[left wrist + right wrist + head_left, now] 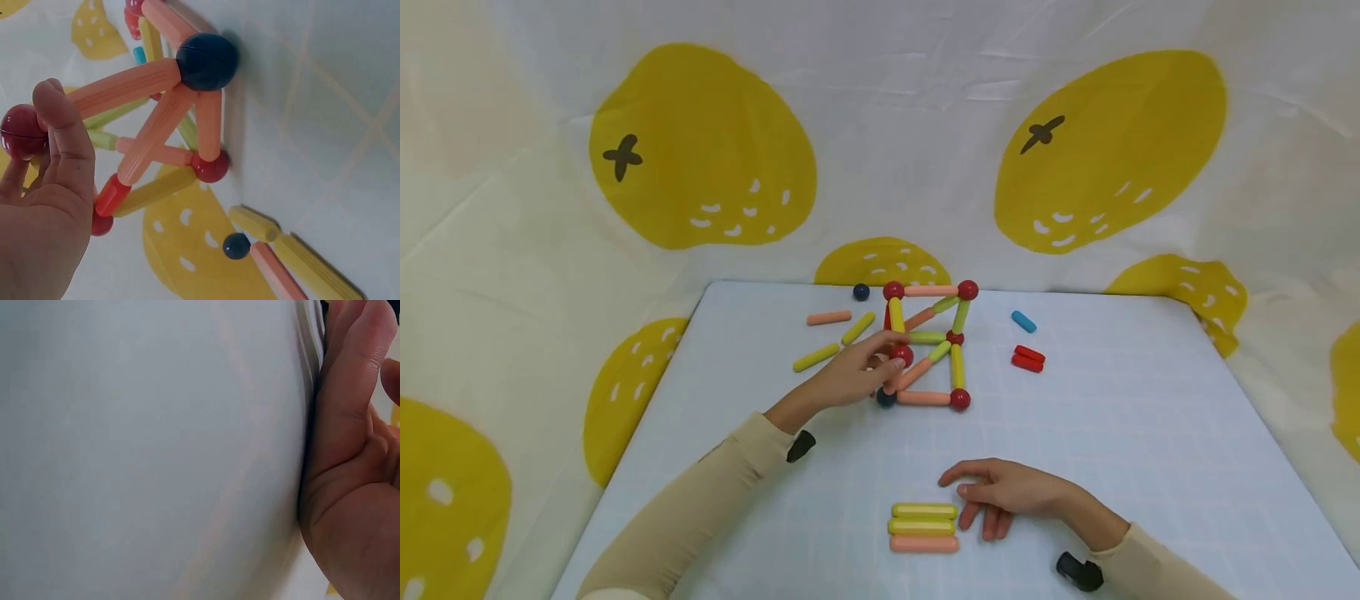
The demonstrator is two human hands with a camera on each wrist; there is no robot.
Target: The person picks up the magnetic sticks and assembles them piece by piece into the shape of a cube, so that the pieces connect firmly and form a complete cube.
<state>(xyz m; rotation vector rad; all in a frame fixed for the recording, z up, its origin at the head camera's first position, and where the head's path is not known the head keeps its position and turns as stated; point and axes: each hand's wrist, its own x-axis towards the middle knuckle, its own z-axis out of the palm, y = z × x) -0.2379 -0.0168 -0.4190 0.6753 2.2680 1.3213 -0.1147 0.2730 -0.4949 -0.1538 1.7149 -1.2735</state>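
On the table (1135, 425), three sticks (922, 527), long axes left-to-right, lie just left of the nearer right hand (1011, 490), fingers loose and empty, while the left hand (847, 375) pinches the stick frame's (957, 367) red ball (901, 356).

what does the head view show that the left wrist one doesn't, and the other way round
Only head: the right hand and the three sticks beside it.

Only left wrist: one red base ball of the frame, hidden by the left hand in the head view.

Both: the left hand holding another red ball, the frame's blue ball, and the loose blue ball near a pink stick and two yellow sticks.
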